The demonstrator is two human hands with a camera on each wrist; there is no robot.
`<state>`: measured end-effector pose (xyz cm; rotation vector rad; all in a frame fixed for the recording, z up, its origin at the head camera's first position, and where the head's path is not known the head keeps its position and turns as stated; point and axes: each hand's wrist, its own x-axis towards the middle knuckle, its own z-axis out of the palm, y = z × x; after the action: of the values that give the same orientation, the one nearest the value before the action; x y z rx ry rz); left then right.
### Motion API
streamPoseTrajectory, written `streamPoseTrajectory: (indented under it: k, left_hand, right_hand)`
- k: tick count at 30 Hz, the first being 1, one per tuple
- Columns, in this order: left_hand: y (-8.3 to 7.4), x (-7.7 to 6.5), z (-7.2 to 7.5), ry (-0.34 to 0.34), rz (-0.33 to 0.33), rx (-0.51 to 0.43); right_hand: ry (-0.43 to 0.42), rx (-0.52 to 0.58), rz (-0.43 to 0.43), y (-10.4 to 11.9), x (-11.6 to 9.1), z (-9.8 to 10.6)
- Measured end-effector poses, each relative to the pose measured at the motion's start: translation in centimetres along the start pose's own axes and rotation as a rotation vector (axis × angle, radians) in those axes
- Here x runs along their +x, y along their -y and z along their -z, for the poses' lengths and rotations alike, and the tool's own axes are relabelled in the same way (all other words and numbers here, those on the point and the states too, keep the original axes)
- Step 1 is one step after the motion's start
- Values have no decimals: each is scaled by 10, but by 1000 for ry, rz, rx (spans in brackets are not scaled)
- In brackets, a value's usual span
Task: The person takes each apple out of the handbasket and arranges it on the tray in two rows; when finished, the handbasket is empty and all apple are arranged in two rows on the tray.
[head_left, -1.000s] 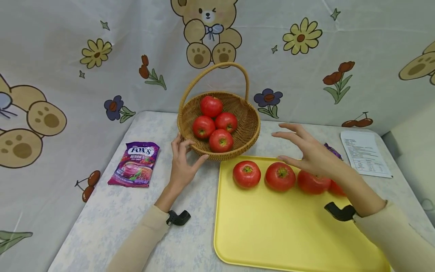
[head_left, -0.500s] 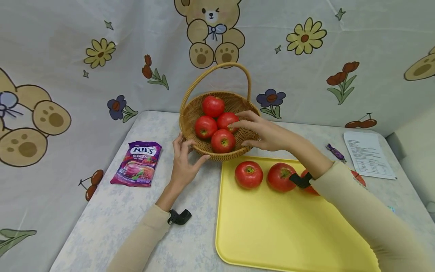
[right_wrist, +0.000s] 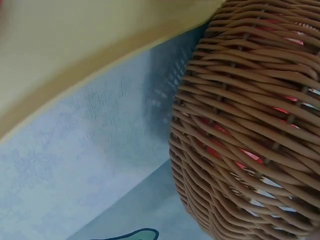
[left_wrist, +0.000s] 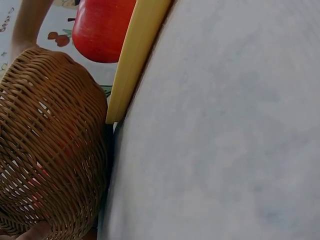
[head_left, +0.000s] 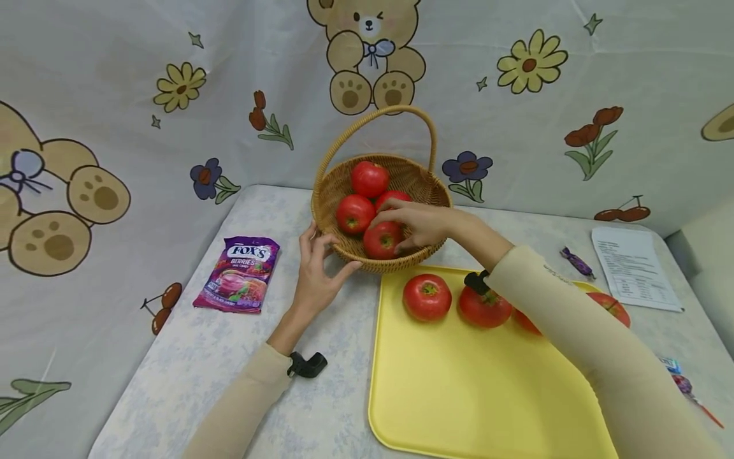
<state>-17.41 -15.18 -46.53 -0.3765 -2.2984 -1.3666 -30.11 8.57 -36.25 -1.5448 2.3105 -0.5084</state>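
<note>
A wicker basket (head_left: 424, 185) with a tall handle stands tilted toward me at the back, with several red apples inside. My left hand (head_left: 317, 277) holds it at its lower left side, fingers bent against the wall and thumb at the front rim. Reaching in from the right, my right hand (head_left: 421, 223) grips the front apple (head_left: 381, 242), fingers over its top and thumb at its right side. Behind it, another apple (head_left: 395, 196) is partly covered by that hand. Both wrist views show the basket's woven outside (left_wrist: 55, 135), with red showing through the gaps.
A yellow tray (head_left: 459, 395) lies in front of the basket, with a row of apples (head_left: 427, 298) along its far edge, some behind my right sleeve. A purple candy bag (head_left: 237, 274) lies left. At right are a wrapped candy (head_left: 577, 262), a printed sheet (head_left: 636, 268) and a lollipop (head_left: 682, 384).
My right hand has moved left from above the tray into the basket and taken hold of the front apple. My left hand has stayed on the basket. The head view has shifted slightly.
</note>
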Motion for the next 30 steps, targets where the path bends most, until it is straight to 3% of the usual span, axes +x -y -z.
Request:
streamPoseTrajectory:
  k: [9,30]
  left_hand:
    - [-2,2,-3,5,-6,-6]
    - [-1,0,-3,10,2,31]
  right_hand:
    - [58,-87,-28,-6,9,-5]
    - [14,-94,-84,-10,17,-15]
